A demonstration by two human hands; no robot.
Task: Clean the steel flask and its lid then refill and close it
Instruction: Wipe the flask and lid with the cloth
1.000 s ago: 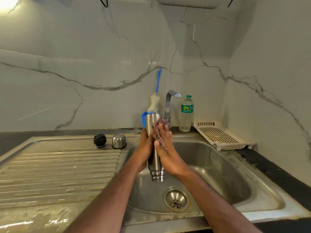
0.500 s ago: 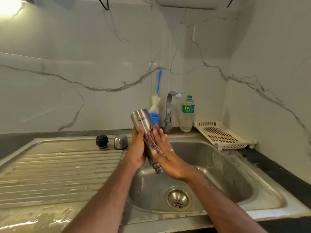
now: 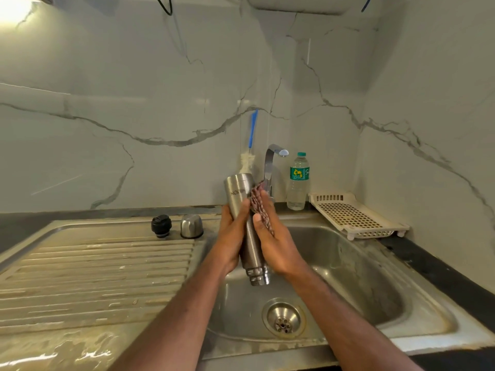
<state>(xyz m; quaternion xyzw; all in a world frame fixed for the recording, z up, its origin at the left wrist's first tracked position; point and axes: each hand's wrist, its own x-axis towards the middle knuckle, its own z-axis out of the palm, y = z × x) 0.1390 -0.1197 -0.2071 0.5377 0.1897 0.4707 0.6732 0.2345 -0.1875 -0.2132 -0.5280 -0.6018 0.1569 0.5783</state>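
Steel sink with ribbed drainboard at its left; round drain in the basin floor.
Cream perforated tray, on the dark counter right of the tap.
Steel flask, held over the basin, mouth end down, base tilted up and slightly left.
Left hand, fingers curled round the flask's left side, gripping it.
Right hand, pressing a reddish-brown scrubbing cloth against the flask's right side; fingers lie fairly straight along it.
Chrome tap, behind the flask.
Plastic water bottle, green label, just right of the tap.
Blue-handled bottle brush, upright behind the flask.
Steel cap and black stopper, side by side at the drainboard's back edge.
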